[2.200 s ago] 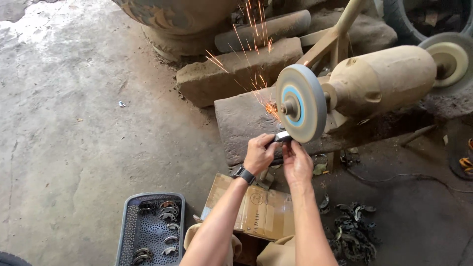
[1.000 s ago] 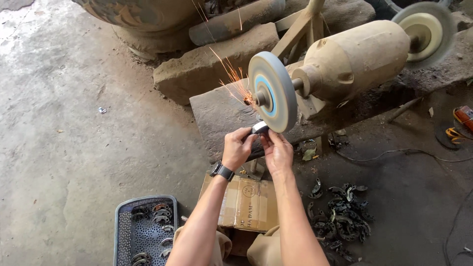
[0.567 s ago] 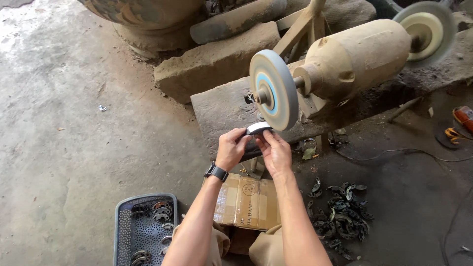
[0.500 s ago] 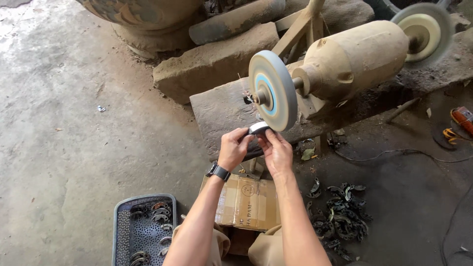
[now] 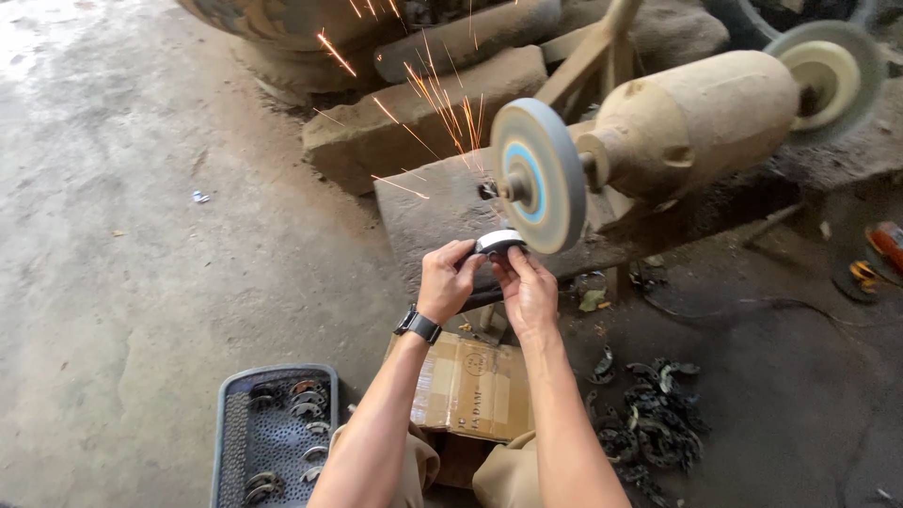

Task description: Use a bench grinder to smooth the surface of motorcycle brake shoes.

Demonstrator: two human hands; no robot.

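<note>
Both hands hold one small curved metal piece [image 5: 499, 242] against the lower rim of a spinning grey grinding wheel [image 5: 532, 175]. My left hand [image 5: 446, 280], with a black watch on its wrist, grips the piece's left end. My right hand [image 5: 527, 290] grips its right end from below. Orange sparks [image 5: 428, 94] fly up and to the left from the contact point. The wheel sits on the shaft of a dusty tan bench grinder motor [image 5: 696, 122], which carries a second wheel [image 5: 828, 80] at its far end.
A grey perforated plastic crate [image 5: 273, 437] with several curved metal pieces stands at lower left. A cardboard box [image 5: 470, 386] lies between my knees. A pile of dark metal pieces [image 5: 649, 419] lies on the floor at right. Stone blocks [image 5: 423, 118] support the grinder.
The piece was off the wheel with no sparks half a second ago; now it presses against the rim and sparks fly again. My hands stayed under the wheel.
</note>
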